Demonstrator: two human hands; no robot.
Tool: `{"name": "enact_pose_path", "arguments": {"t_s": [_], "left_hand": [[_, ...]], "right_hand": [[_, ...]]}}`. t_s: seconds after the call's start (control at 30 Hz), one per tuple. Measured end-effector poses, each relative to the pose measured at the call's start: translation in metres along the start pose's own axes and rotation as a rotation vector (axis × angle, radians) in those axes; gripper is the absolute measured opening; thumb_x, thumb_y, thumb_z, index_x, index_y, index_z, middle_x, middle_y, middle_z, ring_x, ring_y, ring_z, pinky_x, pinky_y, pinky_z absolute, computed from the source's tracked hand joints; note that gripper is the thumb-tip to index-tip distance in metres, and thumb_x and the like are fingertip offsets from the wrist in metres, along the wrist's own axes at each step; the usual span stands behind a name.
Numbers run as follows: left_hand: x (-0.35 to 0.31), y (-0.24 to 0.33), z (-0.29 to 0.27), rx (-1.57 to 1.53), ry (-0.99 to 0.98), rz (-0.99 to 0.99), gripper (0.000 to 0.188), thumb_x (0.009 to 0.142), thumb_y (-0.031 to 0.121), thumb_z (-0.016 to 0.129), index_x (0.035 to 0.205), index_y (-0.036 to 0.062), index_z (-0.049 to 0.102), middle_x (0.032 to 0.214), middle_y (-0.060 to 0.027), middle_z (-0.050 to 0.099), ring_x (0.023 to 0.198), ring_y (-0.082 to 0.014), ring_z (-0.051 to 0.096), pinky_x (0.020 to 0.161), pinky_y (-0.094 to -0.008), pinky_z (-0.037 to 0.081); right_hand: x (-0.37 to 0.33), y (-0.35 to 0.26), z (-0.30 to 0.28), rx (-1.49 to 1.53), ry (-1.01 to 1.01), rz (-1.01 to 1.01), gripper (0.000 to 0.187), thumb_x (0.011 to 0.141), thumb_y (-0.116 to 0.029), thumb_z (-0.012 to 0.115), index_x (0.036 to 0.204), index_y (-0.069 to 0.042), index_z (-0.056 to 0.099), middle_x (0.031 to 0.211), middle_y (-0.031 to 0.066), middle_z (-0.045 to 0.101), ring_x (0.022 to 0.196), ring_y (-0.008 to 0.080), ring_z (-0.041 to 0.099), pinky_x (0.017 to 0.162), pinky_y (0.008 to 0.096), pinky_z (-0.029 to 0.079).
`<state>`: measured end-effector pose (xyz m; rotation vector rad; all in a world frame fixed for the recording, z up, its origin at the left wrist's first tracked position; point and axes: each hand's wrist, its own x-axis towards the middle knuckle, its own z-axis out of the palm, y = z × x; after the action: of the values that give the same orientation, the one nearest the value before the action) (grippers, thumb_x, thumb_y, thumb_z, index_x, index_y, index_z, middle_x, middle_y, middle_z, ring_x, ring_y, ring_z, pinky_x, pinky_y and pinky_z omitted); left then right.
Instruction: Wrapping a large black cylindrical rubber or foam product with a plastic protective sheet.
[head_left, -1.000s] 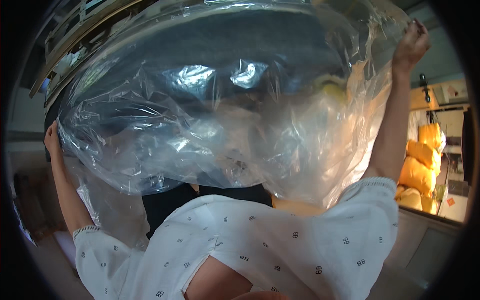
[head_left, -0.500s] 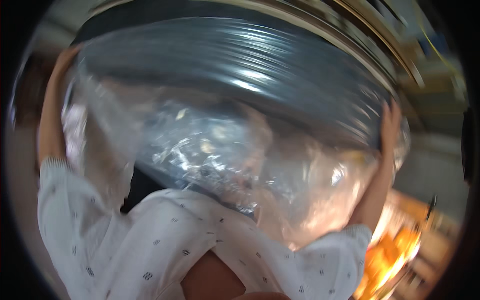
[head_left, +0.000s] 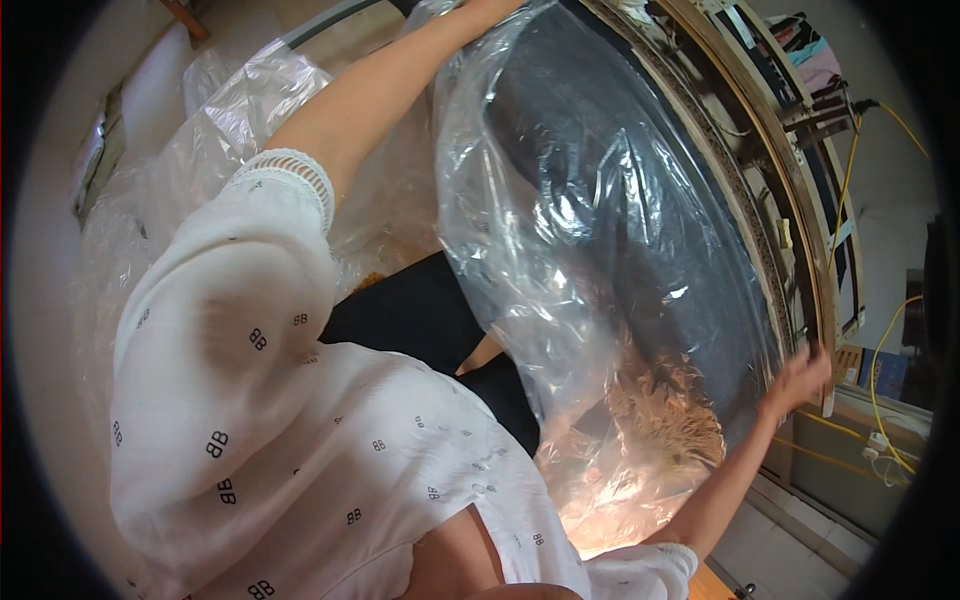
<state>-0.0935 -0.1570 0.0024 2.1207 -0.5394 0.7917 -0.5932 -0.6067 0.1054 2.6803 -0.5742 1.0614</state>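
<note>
A large clear plastic sheet hangs in shiny folds in front of my body, spread over a dark surface. My left arm reaches to the top of the picture. My left hand is at the sheet's upper edge, its fingers cut off by the picture's rim, so its grip is hidden. At the right, my right hand is by the lower end of a long wooden rail, beyond the sheet's right side. Its fingers look stretched out, though slightly blurred, and nothing shows in them.
More crumpled clear plastic lies at the left, beside my arm. Beyond the rail run yellow cables and a white plug. Pink and blue cloth sits at the far right, with blue and brown boxes below.
My view has turned. My left hand has gone from the far left to the top centre, and my right hand has come off the sheet to the rail's end. The sheet hangs more slackly.
</note>
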Motion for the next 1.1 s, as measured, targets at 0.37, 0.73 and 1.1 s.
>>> {"name": "enact_pose_path", "arguments": {"t_s": [0.37, 0.73, 1.1], "left_hand": [[-0.004, 0.026, -0.005, -0.236, 0.053, -0.145, 0.027, 0.073, 0.031, 0.065, 0.075, 0.0041, 0.066, 0.081, -0.0182, 0.06, 0.08, -0.0347, 0.059, 0.071, -0.0428, 0.046], [0.0, 0.006, -0.004, -0.247, 0.027, -0.075, 0.027, 0.072, 0.03, 0.069, 0.073, 0.0033, 0.065, 0.079, -0.0174, 0.059, 0.076, -0.0326, 0.059, 0.069, -0.0396, 0.046], [0.018, -0.033, 0.001, -0.091, -0.27, 0.097, 0.04, 0.08, 0.048, 0.06, 0.097, 0.0136, 0.068, 0.094, -0.0102, 0.066, 0.088, -0.0275, 0.062, 0.075, -0.0317, 0.045]], "right_hand": [[0.088, -0.456, 0.096, 0.972, -0.035, -0.453, 0.018, 0.084, -0.022, 0.057, 0.092, -0.006, 0.061, 0.097, 0.0134, 0.058, 0.094, 0.0308, 0.053, 0.08, 0.0398, 0.043], [0.053, -0.313, -0.002, -0.162, -0.781, -0.842, 0.04, 0.085, -0.038, 0.056, 0.063, -0.007, 0.068, 0.063, 0.0098, 0.061, 0.08, 0.0245, 0.058, 0.075, 0.0401, 0.04], [-0.076, -0.083, -0.219, -0.683, -0.791, 0.287, 0.037, 0.087, -0.039, 0.053, 0.077, -0.007, 0.068, 0.077, 0.0171, 0.061, 0.077, 0.0344, 0.061, 0.065, 0.0427, 0.047]]}}
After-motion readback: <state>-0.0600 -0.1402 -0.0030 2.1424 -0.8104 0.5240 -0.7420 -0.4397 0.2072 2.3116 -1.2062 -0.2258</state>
